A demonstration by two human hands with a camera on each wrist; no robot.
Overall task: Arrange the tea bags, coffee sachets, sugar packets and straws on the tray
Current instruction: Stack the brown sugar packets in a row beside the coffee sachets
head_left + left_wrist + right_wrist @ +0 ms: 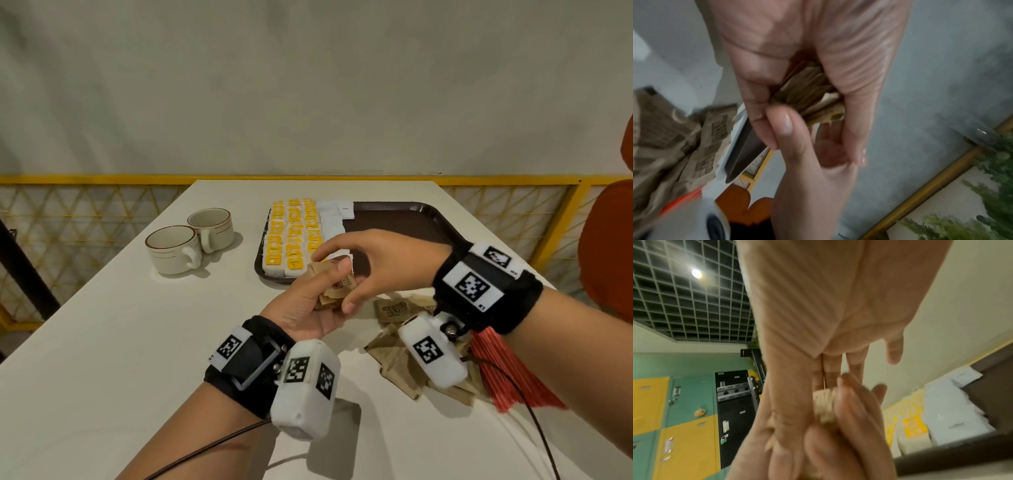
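The left hand (818, 53) is gripping a stack of brown packets (809, 97) between thumb and curled fingers, while the right hand (818, 162) is reaching up to it, its thumb (783, 123) touching the stack's edge. More brown packets (684, 146) are lying blurred on the tabletop (684, 56), a red strip (682, 201) showing beside them

looks like a cafe/canteen: serving tray (394, 209) w/ tea bags (291, 236), cups (173, 250), lockers (684, 434) behind.
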